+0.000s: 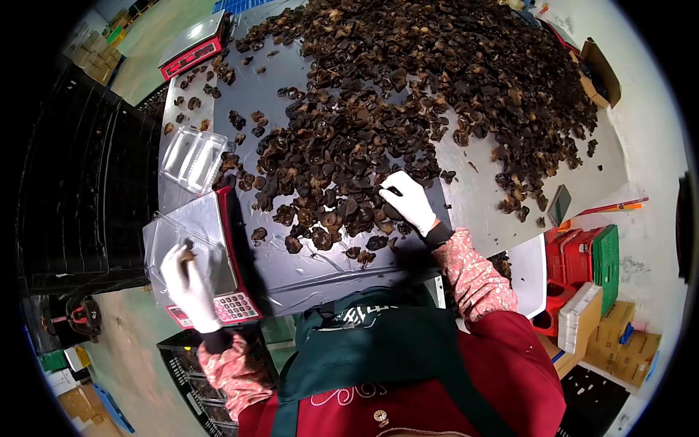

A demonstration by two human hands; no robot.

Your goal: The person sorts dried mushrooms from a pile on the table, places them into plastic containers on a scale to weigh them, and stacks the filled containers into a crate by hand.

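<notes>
My left hand (183, 280), in a white glove, is over a clear plastic tray (164, 244) on the red and silver scale (237, 307). Its fingers are closed around a small dark mushroom piece (188, 247). My right hand (409, 200), also gloved in white, rests at the near edge of the dark mushroom pile (342, 153), thumb and fingers curled together; what they hold, if anything, is hidden. Beyond the scale lie empty clear plastic trays (195, 159).
A second red scale (193, 47) stands at the far left of the table (291, 280). Black crates (80, 175) are stacked at left. On the right are a flat dark object (559, 205), a white bin (530, 273), red and green crates (604, 266) and cardboard boxes (611, 339).
</notes>
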